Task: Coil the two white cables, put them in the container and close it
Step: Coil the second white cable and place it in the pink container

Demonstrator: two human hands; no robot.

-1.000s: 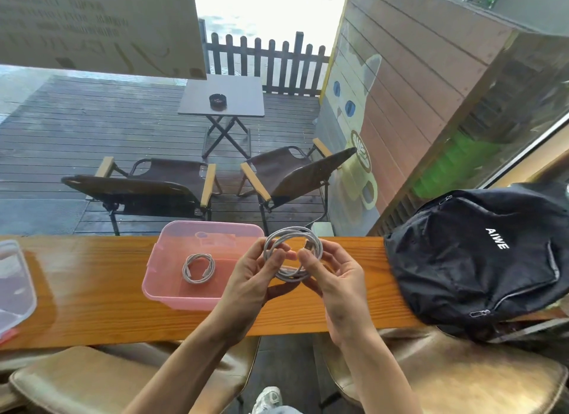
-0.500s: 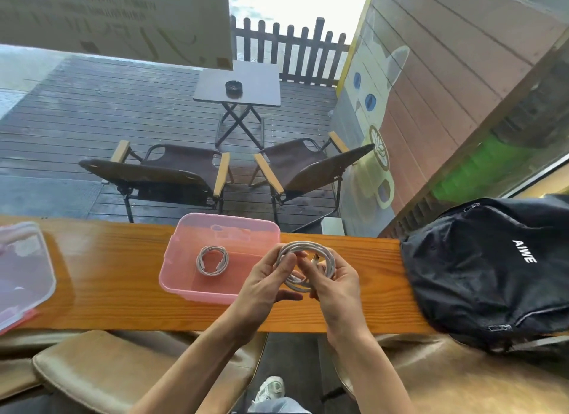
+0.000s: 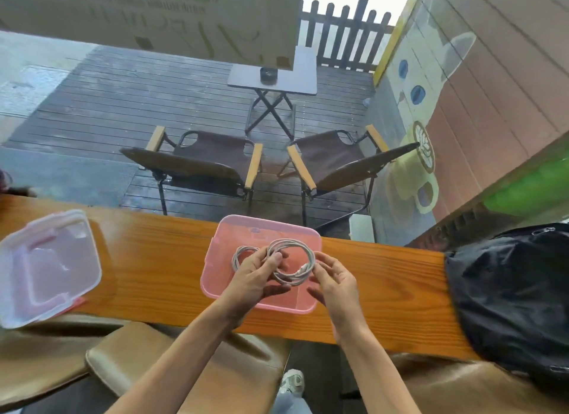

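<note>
A pink open container [image 3: 215, 244] stands on the wooden counter [image 3: 154, 259]. Inside it lies a small coiled white cable [image 3: 238, 255], partly hidden by my left hand. My left hand [image 3: 257, 276] pinches a second, larger coil of white cable [image 3: 303, 268] and holds it over the container. My right hand [image 3: 335, 282] hovers just to the right of that coil with its fingers spread, holding nothing. The container's clear lid [image 3: 46, 265] with pink clips lies flat at the left end of the counter.
A black backpack [image 3: 511, 293] sits on the right end of the counter. Padded tan stools [image 3: 172, 364] stand below the near edge. Beyond the glass are two folding chairs and a small table on a wooden deck.
Both hands carried the larger coil left from beside the container to over it. My right hand let go and its fingers opened. The camera tilted, bringing the lid more into view.
</note>
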